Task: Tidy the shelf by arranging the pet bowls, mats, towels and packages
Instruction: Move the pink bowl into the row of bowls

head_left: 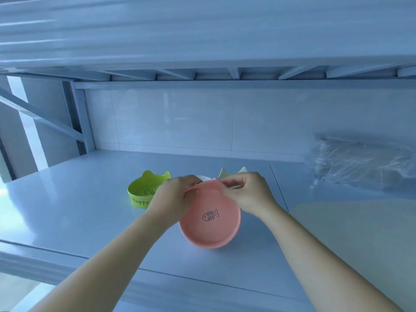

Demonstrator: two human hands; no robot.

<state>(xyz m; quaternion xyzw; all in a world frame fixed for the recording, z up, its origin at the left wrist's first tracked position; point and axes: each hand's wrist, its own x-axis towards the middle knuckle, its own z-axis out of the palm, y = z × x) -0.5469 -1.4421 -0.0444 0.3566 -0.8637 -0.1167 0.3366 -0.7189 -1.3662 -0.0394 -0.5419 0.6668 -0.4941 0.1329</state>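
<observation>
Both the left hand (177, 194) and the right hand (247, 192) pinch the far rim of the pink bowl (211, 221), which is tipped up over the shelf (90, 210). A green bowl (140, 192) sits left of it and a white bowl (231, 174) just behind. A plastic-wrapped package (360, 165) lies well to the right.

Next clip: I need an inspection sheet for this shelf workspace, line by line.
Surface: white shelf board, glossy.
Job's things: pink bowl, tilted toward the camera, fishbone drawing inside; green bowl standing to its left; white bowl behind it, mostly hidden, ears showing; clear plastic package at right rear.
Clutter: pale flat sheet at right front, kind unclear.
Hands: left hand and right hand both pinch the pink bowl's far rim.
Cables: nothing seen.
Surroundings: upper shelf overhead; white wall behind.
</observation>
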